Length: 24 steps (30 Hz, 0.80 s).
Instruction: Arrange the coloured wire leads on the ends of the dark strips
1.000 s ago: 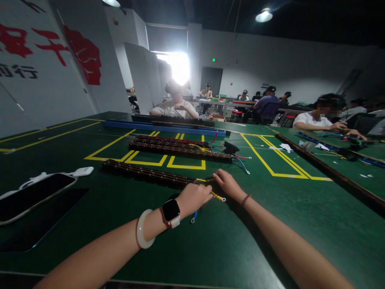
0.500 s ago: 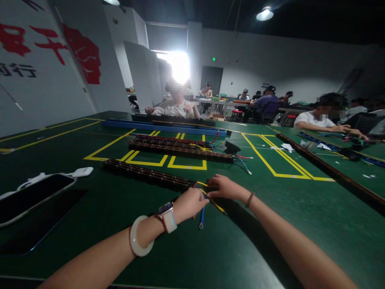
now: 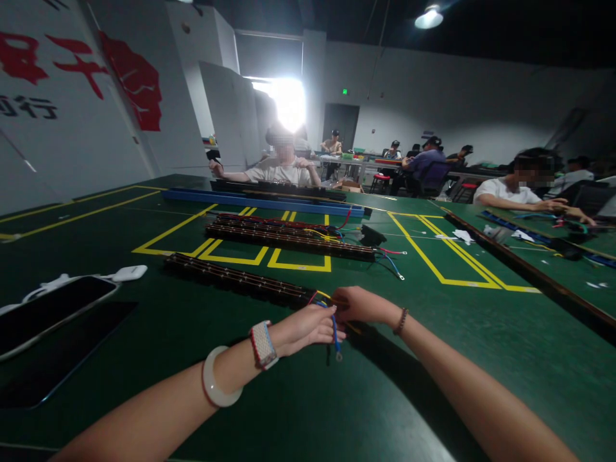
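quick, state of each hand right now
Left hand: blue wire crosses it; firm grip cannot be told.
Right hand: curled, partly hidden; grip cannot be told.

Arms [image 3: 462, 369] forward, left hand [image 3: 305, 328] beside right hand [image 3: 360, 304], fingers [image 3: 327, 332] bent

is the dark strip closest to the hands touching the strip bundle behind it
Apart: the head view shows green tabletop and yellow tape plainly between the near dark strip and the strip bundle.
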Available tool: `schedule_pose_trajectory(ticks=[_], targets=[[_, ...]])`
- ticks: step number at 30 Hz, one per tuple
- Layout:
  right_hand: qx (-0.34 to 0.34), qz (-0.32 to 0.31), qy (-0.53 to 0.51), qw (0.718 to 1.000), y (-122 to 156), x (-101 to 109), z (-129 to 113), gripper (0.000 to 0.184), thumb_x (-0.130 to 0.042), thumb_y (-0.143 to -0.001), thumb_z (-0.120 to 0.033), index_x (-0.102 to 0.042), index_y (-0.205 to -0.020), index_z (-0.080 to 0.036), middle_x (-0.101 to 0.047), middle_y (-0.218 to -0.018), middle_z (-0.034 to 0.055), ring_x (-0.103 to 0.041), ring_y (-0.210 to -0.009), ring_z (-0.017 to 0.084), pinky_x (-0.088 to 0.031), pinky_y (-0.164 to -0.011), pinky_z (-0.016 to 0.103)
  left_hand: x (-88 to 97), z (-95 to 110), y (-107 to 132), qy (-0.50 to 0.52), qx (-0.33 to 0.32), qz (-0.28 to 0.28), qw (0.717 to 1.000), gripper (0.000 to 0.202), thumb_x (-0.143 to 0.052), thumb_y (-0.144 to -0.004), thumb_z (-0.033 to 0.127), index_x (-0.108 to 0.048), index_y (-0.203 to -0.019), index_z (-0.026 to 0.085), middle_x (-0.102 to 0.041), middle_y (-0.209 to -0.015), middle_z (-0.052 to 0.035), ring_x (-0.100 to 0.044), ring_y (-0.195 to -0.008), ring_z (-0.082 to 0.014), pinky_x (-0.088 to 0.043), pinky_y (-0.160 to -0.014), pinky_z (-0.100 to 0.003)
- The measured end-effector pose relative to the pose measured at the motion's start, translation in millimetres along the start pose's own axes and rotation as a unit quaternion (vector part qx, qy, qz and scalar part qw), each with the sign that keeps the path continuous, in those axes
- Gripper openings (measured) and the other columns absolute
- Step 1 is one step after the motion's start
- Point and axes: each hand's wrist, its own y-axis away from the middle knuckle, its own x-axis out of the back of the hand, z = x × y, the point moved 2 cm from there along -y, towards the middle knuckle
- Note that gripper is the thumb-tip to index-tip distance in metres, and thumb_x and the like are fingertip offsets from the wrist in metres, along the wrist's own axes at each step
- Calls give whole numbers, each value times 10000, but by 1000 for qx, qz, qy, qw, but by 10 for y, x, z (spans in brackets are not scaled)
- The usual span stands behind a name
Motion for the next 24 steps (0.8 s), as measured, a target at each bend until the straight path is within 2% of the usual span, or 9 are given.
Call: schedule_pose_trajectory(ticks=[3,6,10,13,17,21,24], targets=[[-25,31,80,996,26,-29,-89,80,-559,-763,-177,-596,-834,-173,-654,-752,36,-583,-628,142,-349,-505,218,-10,-24,-29,43,19,-13,999,261,-515,-869,322,-558,-946,77,-655,-872,-149,-649,-860,-198,-423,-922,-369],[-44,61,171,982,48,-91,-197,122,-515,-800,-139,-577,-902,-164,-653,-815,71,-616,-663,166,-373,-517,234,-48,-38,-63,97,27,-16,995,290,-432,-907,329,-561,-986,81,-640,-968,-155,-625,-910,-180,-415,-923,-339],[-40,63,238,968,78,-165,-331,207,-504,-808,-68,-554,-997,-135,-629,-894,103,-638,-697,180,-440,-573,258,-128,-43,-98,143,-16,2,990,261,-380,-924,277,-570,-1004,117,-631,-1021,-126,-597,-949,-163,-425,-900,-317],[-34,63,255,964,100,-180,-378,227,-494,-807,-48,-561,-1010,-124,-613,-911,115,-633,-705,187,-466,-598,278,-179,-49,-95,165,-30,18,986,244,-364,-913,236,-571,-974,124,-636,-996,-110,-599,-916,-156,-442,-867,-304],[0,103,274,956,93,-179,-337,178,-518,-790,-76,-589,-943,-132,-575,-1011,151,-593,-852,218,-469,-719,319,-184,-58,-79,178,-29,43,983,236,-364,-907,243,-562,-962,127,-635,-984,-104,-604,-869,-143,-451,-847,-287],[31,97,234,967,57,-179,-209,100,-523,-783,-106,-560,-867,-146,-594,-901,98,-557,-814,193,-436,-738,308,-164,-71,-68,157,-18,42,986,255,-393,-910,306,-548,-994,122,-635,-984,-121,-611,-888,-160,-451,-855,-301],[37,94,196,976,46,-142,-151,134,-504,-764,-67,-525,-871,-146,-607,-831,66,-546,-760,170,-414,-723,293,-164,-73,-50,149,-7,36,988,292,-372,-920,323,-531,-1055,118,-632,-1003,-132,-614,-906,-173,-450,-863,-322]])
